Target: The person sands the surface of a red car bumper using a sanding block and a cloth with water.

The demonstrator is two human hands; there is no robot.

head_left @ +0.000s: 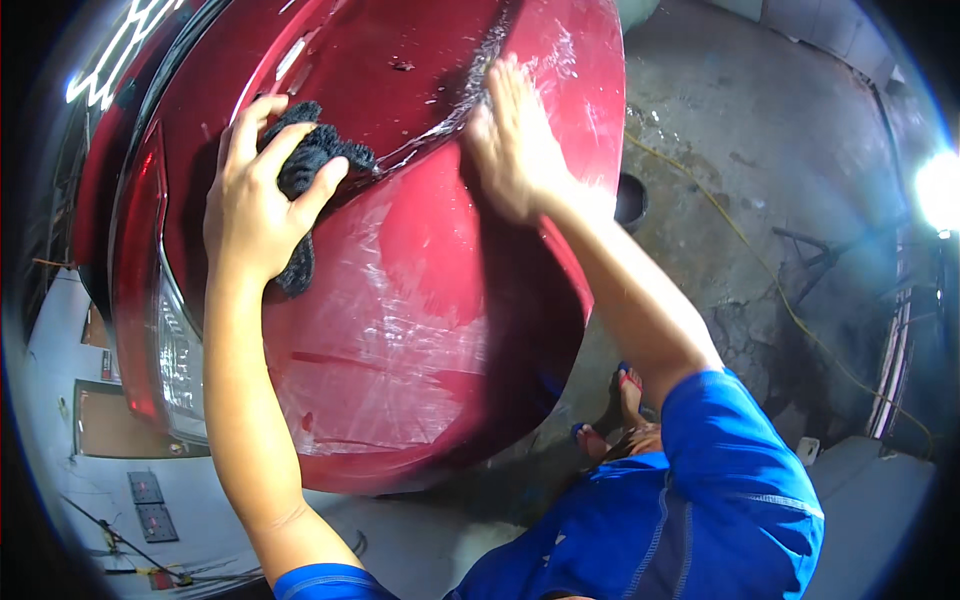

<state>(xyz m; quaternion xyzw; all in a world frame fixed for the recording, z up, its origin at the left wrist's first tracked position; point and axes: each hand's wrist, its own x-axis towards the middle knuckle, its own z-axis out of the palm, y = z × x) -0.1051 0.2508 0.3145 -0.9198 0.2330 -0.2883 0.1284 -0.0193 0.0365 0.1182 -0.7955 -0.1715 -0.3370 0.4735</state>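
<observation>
A dark red car body panel (430, 270) fills the middle of the view, with whitish, streaky smears over its lower part and wet-looking patches along a crease higher up. My left hand (250, 215) grips a bunched black cloth (318, 160) against the panel, fingers curled over it; one end of the cloth hangs below the palm. To the right, my right hand (512, 150) lies flat near the crease, its fingers stretched out and holding nothing. A red and clear tail light (165, 330) sits left of my left forearm.
Concrete floor (700, 130) spreads out on the right, crossed by a yellow cord or hose (745, 238). A dark round object (631, 200) stands beside the car. Farther right are a dark stand (815, 255) and a bright lamp (940, 190). My sandalled feet (630, 395) are below.
</observation>
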